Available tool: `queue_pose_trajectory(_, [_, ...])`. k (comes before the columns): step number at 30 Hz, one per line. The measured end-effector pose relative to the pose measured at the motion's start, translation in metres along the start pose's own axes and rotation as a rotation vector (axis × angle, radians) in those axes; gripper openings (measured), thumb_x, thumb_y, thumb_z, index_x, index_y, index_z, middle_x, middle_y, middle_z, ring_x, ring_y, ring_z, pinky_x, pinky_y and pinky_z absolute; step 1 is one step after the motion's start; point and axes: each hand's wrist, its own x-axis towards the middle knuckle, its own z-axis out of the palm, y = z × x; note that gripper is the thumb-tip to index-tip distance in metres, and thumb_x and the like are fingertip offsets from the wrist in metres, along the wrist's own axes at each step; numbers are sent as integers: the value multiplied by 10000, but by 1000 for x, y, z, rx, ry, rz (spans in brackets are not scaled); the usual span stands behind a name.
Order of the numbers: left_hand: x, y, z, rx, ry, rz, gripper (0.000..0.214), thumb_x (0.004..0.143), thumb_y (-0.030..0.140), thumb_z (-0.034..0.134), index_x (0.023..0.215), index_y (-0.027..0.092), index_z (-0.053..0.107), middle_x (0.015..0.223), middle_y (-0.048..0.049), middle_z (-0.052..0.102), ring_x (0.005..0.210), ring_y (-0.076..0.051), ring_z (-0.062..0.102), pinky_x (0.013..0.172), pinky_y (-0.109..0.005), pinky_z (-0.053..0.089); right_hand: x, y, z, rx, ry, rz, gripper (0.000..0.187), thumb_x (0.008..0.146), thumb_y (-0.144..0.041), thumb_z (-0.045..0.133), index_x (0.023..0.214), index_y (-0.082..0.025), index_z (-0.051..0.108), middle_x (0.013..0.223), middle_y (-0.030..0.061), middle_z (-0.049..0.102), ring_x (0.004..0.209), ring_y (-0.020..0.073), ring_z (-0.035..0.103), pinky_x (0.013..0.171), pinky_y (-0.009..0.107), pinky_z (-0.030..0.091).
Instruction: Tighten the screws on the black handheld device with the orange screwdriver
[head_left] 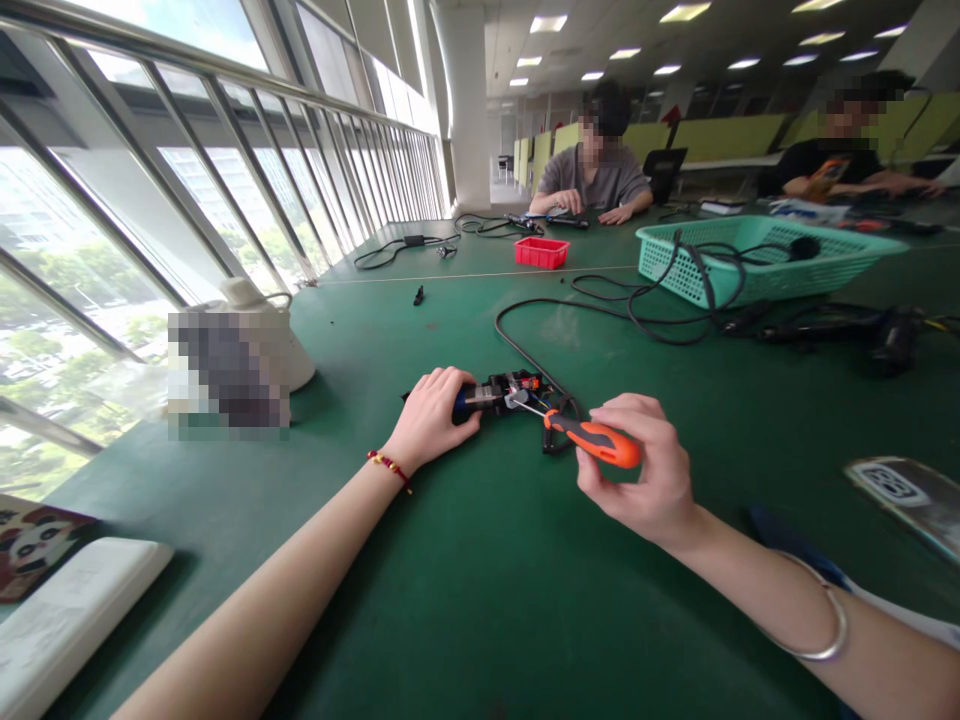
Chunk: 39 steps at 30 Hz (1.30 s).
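Observation:
My left hand is wrapped round the dark body of an opened black corded device, holding it down on the green table. Wires and small red and grey parts show at the device's right end. Between the fingers of my right hand is an orange and grey screwdriver. Its thin shaft points left, and the tip meets a grey part in the exposed end of the device. Whether the tip sits in a screw is too small to tell. A black cable runs from the device towards the back.
A teal basket with cables stands back right, near a small red tray. A small black piece lies further off. Left are a pale jug and a white box; right, a phone. Two people sit beyond.

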Motion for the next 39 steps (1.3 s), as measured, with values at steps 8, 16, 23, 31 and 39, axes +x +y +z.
queue_pose_trajectory(8, [0, 1, -1, 3, -12, -6, 234, 767, 298, 512, 969, 186, 478, 947, -61, 565, 877, -222, 525, 772, -345, 407, -1, -3, 0, -18, -39, -4, 444, 702, -127, 624, 1102, -233, 463, 777, 13, 625, 685, 172, 588, 703, 399, 509])
queue_pose_trajectory(16, [0, 2, -1, 9, -7, 1, 253, 763, 290, 524, 987, 179, 483, 950, -60, 566, 884, -221, 524, 777, -340, 409, -1, -4, 1, -31, -61, -29, 419, 706, -149, 641, 1085, -221, 477, 790, 24, 639, 653, 165, 580, 699, 406, 517])
queue_pose_trajectory(23, [0, 1, 0, 27, -13, 8, 387, 783, 295, 509, 1149, 174, 476, 1005, -67, 564, 928, -228, 514, 809, -350, 411, 0, -5, 2, -27, -58, -38, 411, 691, -126, 636, 1058, -227, 482, 751, 3, 640, 637, 159, 590, 715, 412, 508])
queue_pose_trajectory(31, [1, 3, -1, 26, -37, 8, 384, 790, 306, 499, 1156, 193, 523, 1005, -62, 563, 917, -223, 511, 805, -349, 414, -2, -7, 3, -1, -62, -44, 445, 681, -100, 625, 1085, -207, 471, 762, 12, 649, 637, 160, 594, 740, 418, 493])
queue_pose_trajectory(39, [1, 3, -1, 19, -32, 9, 351, 790, 304, 498, 1123, 199, 533, 999, -59, 562, 915, -223, 508, 806, -349, 412, -3, -7, 4, 29, -42, -21, 498, 685, -100, 617, 1144, -190, 445, 793, 40, 618, 691, 175, 588, 713, 400, 495])
